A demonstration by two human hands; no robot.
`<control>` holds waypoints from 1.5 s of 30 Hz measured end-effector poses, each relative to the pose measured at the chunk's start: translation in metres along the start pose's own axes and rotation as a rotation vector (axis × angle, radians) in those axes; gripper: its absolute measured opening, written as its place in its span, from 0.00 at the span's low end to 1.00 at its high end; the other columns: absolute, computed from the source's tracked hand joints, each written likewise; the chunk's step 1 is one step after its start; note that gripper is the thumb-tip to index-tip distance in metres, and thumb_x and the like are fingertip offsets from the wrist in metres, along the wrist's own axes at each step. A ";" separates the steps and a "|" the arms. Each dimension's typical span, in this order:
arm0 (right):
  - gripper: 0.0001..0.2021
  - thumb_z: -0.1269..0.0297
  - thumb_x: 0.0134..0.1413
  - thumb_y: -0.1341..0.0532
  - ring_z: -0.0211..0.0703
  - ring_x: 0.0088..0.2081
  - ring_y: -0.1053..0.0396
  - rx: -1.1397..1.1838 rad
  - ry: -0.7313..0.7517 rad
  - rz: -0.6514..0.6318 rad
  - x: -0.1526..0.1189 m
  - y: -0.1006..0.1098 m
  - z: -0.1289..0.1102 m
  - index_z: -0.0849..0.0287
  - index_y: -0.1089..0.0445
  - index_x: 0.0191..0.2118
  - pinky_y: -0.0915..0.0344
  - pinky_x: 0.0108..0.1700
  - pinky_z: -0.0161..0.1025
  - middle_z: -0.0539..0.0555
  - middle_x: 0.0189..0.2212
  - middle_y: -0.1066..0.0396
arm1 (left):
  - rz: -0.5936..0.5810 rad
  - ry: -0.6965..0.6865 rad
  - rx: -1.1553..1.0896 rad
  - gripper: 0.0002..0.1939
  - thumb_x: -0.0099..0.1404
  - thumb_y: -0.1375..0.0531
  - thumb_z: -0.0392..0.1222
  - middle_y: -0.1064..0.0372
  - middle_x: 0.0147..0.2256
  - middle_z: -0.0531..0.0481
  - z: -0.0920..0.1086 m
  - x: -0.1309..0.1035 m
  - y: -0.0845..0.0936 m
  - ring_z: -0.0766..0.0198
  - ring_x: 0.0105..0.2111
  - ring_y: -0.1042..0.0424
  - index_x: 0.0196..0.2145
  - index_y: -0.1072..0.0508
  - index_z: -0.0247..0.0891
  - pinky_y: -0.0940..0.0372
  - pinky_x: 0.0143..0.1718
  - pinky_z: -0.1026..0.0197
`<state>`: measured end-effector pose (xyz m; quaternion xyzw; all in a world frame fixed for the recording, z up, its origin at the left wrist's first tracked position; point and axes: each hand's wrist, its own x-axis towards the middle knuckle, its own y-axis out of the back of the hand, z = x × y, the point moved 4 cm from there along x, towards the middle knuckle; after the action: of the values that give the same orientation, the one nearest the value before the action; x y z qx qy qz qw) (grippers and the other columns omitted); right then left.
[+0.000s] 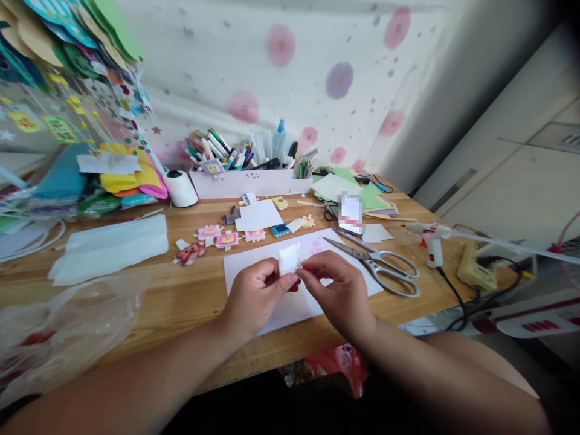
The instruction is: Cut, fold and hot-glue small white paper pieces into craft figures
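Left hand [254, 296]: closed, thumb and fingers gripping a small white piece [289, 258] by its lower left side.
Right hand [339, 290]: fingertips pinched together at the right edge of the same piece.
Small white piece: one, held between the two hands, above a white sheet [239, 275] lying on the wooden counter [185, 302].
Clear plastic bag [95, 320]: crumpled, at the counter's left, near the left forearm.
Scissors [394, 269]: one large pair, metal, blades slightly parted, tips over the sheet's upper right part.
Glue gun [434, 244]: white, red light showing, right of the scissors, its black cord trailing down.
Folded white material [113, 248]: flat, on the left.
Pink-and-yellow cutouts [226, 240]: three, beyond the sheet.
Red cutout [189, 252]: one, to their left.
Blue cutout [281, 230]: one, to their right.
White card [259, 215]: one, just behind the cutouts.
White spool [181, 188]: one, beside a long pale box [244, 183] filled with pens [220, 142].
Green paper [376, 194]: stacked with other sheets, at the far right.
Curtain [308, 84]: white, pink and purple blooms, behind everything.
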<state>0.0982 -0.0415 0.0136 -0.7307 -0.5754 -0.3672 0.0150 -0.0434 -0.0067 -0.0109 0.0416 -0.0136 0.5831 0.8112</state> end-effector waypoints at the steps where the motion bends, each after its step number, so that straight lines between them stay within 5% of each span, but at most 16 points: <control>1: 0.03 0.70 0.50 0.37 0.40 0.29 0.33 0.019 0.005 0.001 0.000 0.000 0.000 0.54 0.28 0.30 0.33 0.31 0.38 0.51 0.27 0.30 | 0.003 -0.001 0.001 0.06 0.57 0.37 0.41 0.26 0.27 0.49 0.001 0.000 0.000 0.61 0.29 0.27 0.29 0.25 0.34 0.32 0.34 0.59; 5: 0.04 0.70 0.51 0.37 0.42 0.34 0.35 0.110 0.109 -0.034 0.006 0.004 0.000 0.53 0.28 0.32 0.35 0.36 0.40 0.52 0.30 0.35 | -0.046 0.031 -0.124 0.06 0.56 0.36 0.40 0.26 0.27 0.50 0.004 -0.001 -0.004 0.62 0.28 0.27 0.31 0.25 0.35 0.30 0.33 0.59; 12: 0.02 0.68 0.51 0.37 0.43 0.40 0.37 0.236 0.138 -0.313 0.016 0.012 0.002 0.55 0.27 0.31 0.37 0.44 0.44 0.53 0.34 0.37 | -0.164 0.073 -0.228 0.09 0.54 0.34 0.41 0.26 0.30 0.50 0.006 -0.001 -0.005 0.64 0.30 0.27 0.33 0.24 0.35 0.30 0.35 0.61; 26: 0.08 0.69 0.47 0.34 0.38 0.35 0.35 0.540 -0.206 -0.113 0.005 -0.004 0.020 0.53 0.32 0.33 0.33 0.38 0.38 0.48 0.33 0.36 | -0.182 0.079 -0.317 0.06 0.59 0.37 0.38 0.28 0.29 0.52 -0.005 0.001 -0.006 0.67 0.30 0.29 0.35 0.24 0.36 0.31 0.35 0.63; 35: 0.08 0.62 0.45 0.36 0.38 0.28 0.36 0.468 -0.435 -0.260 0.007 -0.006 0.019 0.58 0.34 0.25 0.38 0.33 0.37 0.48 0.25 0.36 | -0.176 0.162 -0.233 0.08 0.56 0.36 0.39 0.28 0.28 0.52 -0.007 0.003 -0.006 0.67 0.29 0.29 0.35 0.26 0.34 0.32 0.33 0.62; 45: 0.07 0.62 0.47 0.39 0.37 0.27 0.37 0.255 -0.452 -0.294 0.007 -0.005 0.022 0.59 0.33 0.26 0.39 0.32 0.36 0.49 0.24 0.34 | -0.144 0.173 -0.094 0.10 0.56 0.36 0.44 0.28 0.28 0.53 -0.008 0.007 0.000 0.67 0.27 0.30 0.34 0.26 0.36 0.33 0.30 0.64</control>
<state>0.1057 -0.0244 -0.0002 -0.6951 -0.7051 -0.1182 -0.0753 -0.0409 0.0007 -0.0183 -0.0458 0.0321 0.5234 0.8502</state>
